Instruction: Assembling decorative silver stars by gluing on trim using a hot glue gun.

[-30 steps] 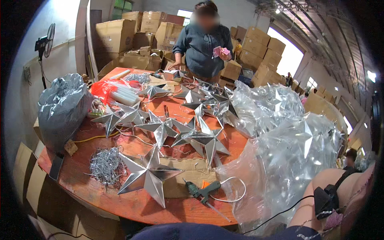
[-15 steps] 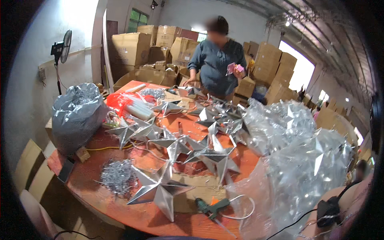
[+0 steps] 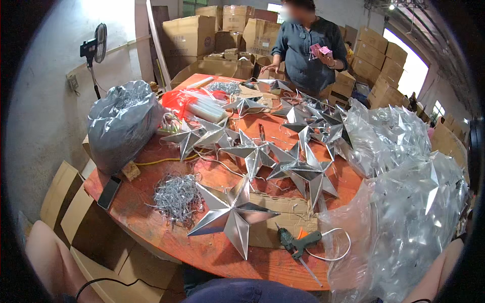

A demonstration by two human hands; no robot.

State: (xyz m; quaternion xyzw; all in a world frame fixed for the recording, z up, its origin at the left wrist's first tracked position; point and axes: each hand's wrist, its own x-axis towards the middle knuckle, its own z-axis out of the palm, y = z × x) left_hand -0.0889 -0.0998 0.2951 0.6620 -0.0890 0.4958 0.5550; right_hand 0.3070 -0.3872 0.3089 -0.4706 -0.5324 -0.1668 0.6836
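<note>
Head view: neither the left hand nor the right hand was shown; only the left forearm [image 3: 53,252] and the right forearm [image 3: 435,275] were seen, at the lower corners. Whether the fingers were spread, pressed together or pinching anything could not be told.

Nearest in front, on the orange-red table [image 3: 134,204], two things were laid: a faceted silver five-pointed star [image 3: 233,213] and a dark green hot glue gun [image 3: 298,241]. The glue gun was placed ahead and left of the right forearm, the nearer one, and well apart from the left. Its long axis was set slantwise: the nozzle was pointed away and to the left, the glue stick [image 3: 310,271] was aimed rightward at the near edge, and the grip was turned to the right. The star was lodged between the forearms, farther ahead, partly over a flat cardboard piece [image 3: 293,204]. No clear long axis was offered by it; one point was directed at the near edge, another rightward above the gun.

Just left of the star, silver tinsel [image 3: 177,199] was heaped. Beyond, more silver stars [image 3: 255,156] were clustered; clear plastic bags [image 3: 404,214] were piled on the right. Across the table, pink paper [image 3: 319,51] was held by a co-worker [image 3: 308,58].
</note>
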